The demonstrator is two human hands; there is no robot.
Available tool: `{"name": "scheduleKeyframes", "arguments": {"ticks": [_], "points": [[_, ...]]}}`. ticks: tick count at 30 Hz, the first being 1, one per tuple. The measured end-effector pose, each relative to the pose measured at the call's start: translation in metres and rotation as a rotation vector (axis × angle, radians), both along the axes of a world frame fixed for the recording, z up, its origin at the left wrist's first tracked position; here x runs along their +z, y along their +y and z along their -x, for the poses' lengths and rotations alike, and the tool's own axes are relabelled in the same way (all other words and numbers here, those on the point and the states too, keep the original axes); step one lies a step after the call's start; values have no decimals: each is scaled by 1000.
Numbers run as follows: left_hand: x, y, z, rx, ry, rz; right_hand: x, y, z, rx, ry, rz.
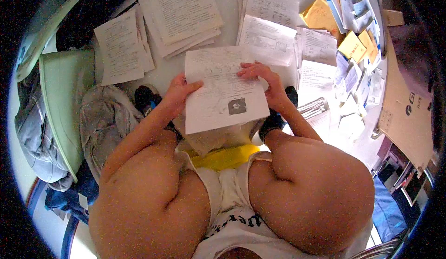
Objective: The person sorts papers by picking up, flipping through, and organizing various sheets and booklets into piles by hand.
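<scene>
A printed sheet of paper with a small dark picture near its bottom is held over my lap, between my knees. My left hand pinches its left edge, thumb on top and fingers underneath. At the right edge, my right hand grips the sheet with its fingers bent over the printed side; its thumb is mostly hidden. Just beyond the sheet lies a stack of printed pages. Another stack of papers sits close past my right hand.
More pages lie on the floor at the left, near a grey cloth and a pale green panel. To the right are yellow envelopes, a heap of folded papers and a cardboard box. Something yellow lies beneath me.
</scene>
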State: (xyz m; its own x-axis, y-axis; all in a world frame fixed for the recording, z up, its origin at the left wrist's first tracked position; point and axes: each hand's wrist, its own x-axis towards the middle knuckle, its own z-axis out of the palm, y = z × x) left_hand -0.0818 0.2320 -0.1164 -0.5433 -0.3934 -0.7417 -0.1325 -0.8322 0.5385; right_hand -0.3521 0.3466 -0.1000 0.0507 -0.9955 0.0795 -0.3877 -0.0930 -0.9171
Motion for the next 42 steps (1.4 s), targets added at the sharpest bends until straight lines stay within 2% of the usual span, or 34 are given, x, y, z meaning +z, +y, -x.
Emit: {"name": "scheduleKeyframes", "arguments": {"ticks": [2,4,6,7,8,9,10,11,12,15,18,20,22,24,25,26,28,30,33,35,38,42], "points": [[7,2,2,-116,-54,115,-13,4,4,-29,-74,-25],[-27,-4,-8,-121,-3,136,-13,4,3,-57,-153,-52],[-31,-7,-7,23,-95,292,-1,1,-1,-447,-446,-125],[-33,-8,-7,88,-147,373,-6,0,7,-492,-144,-54],[-30,-13,-6,50,-150,465,25,-8,6,-632,35,-521],[-27,-17,-4,15,-156,557,15,-8,8,-655,-75,-435],[-18,-19,-1,-88,14,470,3,-10,10,-676,-184,-349],[-8,-20,2,-190,182,380,-5,-9,11,-675,-185,-349],[2,-20,6,-189,180,382,-11,-9,9,-659,-233,-383],[36,-15,19,-172,125,467,-21,-10,-2,-575,-238,-393],[72,-18,29,-180,-112,638,-39,-6,-12,-515,-228,-395],[84,-24,34,-326,-209,565,-19,-13,-17,-596,209,-254],[76,-13,32,-296,-147,557,7,-21,-13,-596,226,-189],[69,-9,31,-267,-81,549,22,-24,-20,-302,6,-382],[67,-8,29,-344,-82,555,19,-25,-26,-138,-124,-381],[65,-7,28,-421,-84,562,23,-24,-32,-144,-126,-387],[75,-5,30,-380,-48,511,48,-32,-42,-6,-127,-427],[76,-7,28,-334,-14,466,51,-35,-44,-3,-114,-402],[67,-9,22,-418,27,356,52,-37,-45,-61,-71,-340],[67,-5,21,-310,39,240,60,-39,-48,-65,-64,-390],[70,-9,21,-291,155,125,54,-39,-48,-68,-74,-335],[72,-8,24,-284,142,125,57,-38,-46,-65,-76,-363]]}}
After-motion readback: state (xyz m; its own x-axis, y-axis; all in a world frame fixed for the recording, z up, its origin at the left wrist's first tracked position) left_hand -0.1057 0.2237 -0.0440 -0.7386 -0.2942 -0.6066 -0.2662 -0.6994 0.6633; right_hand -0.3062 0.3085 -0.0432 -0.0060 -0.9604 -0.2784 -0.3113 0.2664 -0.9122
